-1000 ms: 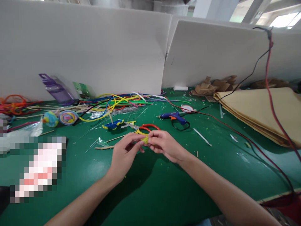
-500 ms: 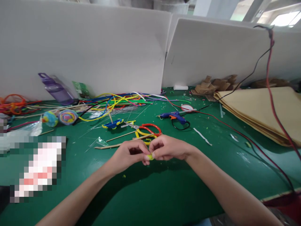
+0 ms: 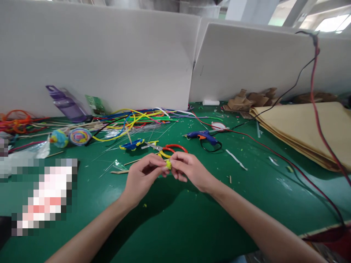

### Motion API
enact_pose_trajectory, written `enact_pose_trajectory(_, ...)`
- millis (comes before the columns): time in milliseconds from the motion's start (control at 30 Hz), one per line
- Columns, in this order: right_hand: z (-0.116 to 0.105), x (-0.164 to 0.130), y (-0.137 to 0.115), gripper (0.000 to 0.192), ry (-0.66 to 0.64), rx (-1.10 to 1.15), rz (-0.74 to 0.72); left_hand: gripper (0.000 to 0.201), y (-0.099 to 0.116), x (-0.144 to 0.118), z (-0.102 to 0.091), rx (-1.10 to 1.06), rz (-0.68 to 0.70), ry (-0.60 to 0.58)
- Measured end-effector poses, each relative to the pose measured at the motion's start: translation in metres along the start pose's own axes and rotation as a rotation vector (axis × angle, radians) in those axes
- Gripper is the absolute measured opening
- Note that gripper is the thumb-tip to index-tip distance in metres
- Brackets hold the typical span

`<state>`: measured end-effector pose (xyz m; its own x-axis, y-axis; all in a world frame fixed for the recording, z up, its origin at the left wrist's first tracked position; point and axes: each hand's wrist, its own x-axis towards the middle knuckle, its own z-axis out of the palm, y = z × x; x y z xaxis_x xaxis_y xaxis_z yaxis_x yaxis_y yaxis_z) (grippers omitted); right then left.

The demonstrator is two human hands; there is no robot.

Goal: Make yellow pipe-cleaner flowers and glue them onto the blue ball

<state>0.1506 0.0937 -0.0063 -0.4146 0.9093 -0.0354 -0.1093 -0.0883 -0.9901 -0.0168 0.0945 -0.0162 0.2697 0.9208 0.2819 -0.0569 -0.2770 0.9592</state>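
Between my fingertips is a small yellow-green crumpled piece [image 3: 168,164], too small to make out its kind. My left hand [image 3: 145,174] pinches it from the left, thumb against fingers. From the other side my right hand [image 3: 189,168] grips it too, its fingers curled. Just beyond the hands lie scissors [image 3: 171,149] with red handles, partly covered by my right hand, and some yellow strips. A blue and yellow piece with a stick [image 3: 132,144] stands to the left of the scissors. Thin wooden sticks [image 3: 119,171] lie by my left hand.
A blue glue gun [image 3: 203,136] rests beyond my right hand, near a red cable. Coloured pipe cleaners [image 3: 137,115] and a purple bottle [image 3: 67,106] lie along the white panel. Brown paper sheets [image 3: 301,128] are at right; two coloured balls [image 3: 80,136] at left.
Both hands have moved slightly up and to the left with the yellow-green piece, covering more of the scissors and sticks. A short stick bit now shows right of my right hand.
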Motion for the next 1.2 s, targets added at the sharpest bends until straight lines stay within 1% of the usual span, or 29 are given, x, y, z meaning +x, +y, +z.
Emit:
enact_pose_trajectory(67,-0.005,-0.002,-0.003,0.014,-0.076,-0.025,0.021,0.004,0.001,0.001,-0.002,-0.040,-0.047,-0.062)
enact_pose_trajectory(167,-0.015,-0.004,-0.008,0.012,-0.218,-0.068,0.095,0.006,0.001,0.003,-0.005,-0.114,-0.144,-0.202)
enact_pose_trajectory(233,-0.020,-0.006,-0.010,0.012,-0.280,-0.113,0.124,0.008,0.001,0.003,-0.006,-0.130,-0.198,-0.273)
enact_pose_trajectory(267,-0.022,-0.006,-0.010,0.012,-0.291,-0.154,0.116,0.008,0.000,0.003,-0.007,-0.131,-0.221,-0.291)
enact_pose_trajectory(367,-0.023,-0.008,-0.012,0.010,-0.288,-0.298,0.052,0.010,0.000,0.002,-0.008,-0.121,-0.280,-0.315)
enact_pose_trajectory(433,-0.023,-0.009,-0.013,0.009,-0.296,-0.356,0.032,0.011,-0.001,0.001,-0.008,-0.126,-0.302,-0.336)
enact_pose_trajectory(600,-0.025,-0.010,-0.014,0.009,-0.369,-0.332,0.056,0.011,-0.003,0.001,-0.007,-0.187,-0.318,-0.378)
enact_pose_trajectory(733,-0.027,-0.010,-0.014,0.010,-0.391,-0.312,0.073,0.010,-0.001,0.001,-0.005,-0.191,-0.316,-0.369)
enact_pose_trajectory(900,-0.029,-0.010,-0.014,0.007,-0.446,-0.379,0.061,0.011,-0.002,0.000,-0.004,-0.166,-0.384,-0.413)
enact_pose_trajectory(1000,-0.029,-0.008,-0.013,0.008,-0.427,-0.380,0.057,0.013,-0.004,0.001,-0.004,-0.151,-0.404,-0.409)
enact_pose_trajectory(1100,-0.026,-0.006,-0.010,0.010,-0.358,-0.347,0.056,0.014,-0.005,0.003,-0.004,-0.129,-0.377,-0.345)
enact_pose_trajectory(1133,-0.024,-0.005,-0.008,0.011,-0.305,-0.354,0.025,0.014,-0.005,0.004,-0.003,-0.120,-0.364,-0.307)
enact_pose_trajectory(1200,-0.019,-0.003,-0.004,0.012,-0.131,-0.414,-0.107,0.012,-0.004,0.006,-0.002,-0.089,-0.342,-0.217)
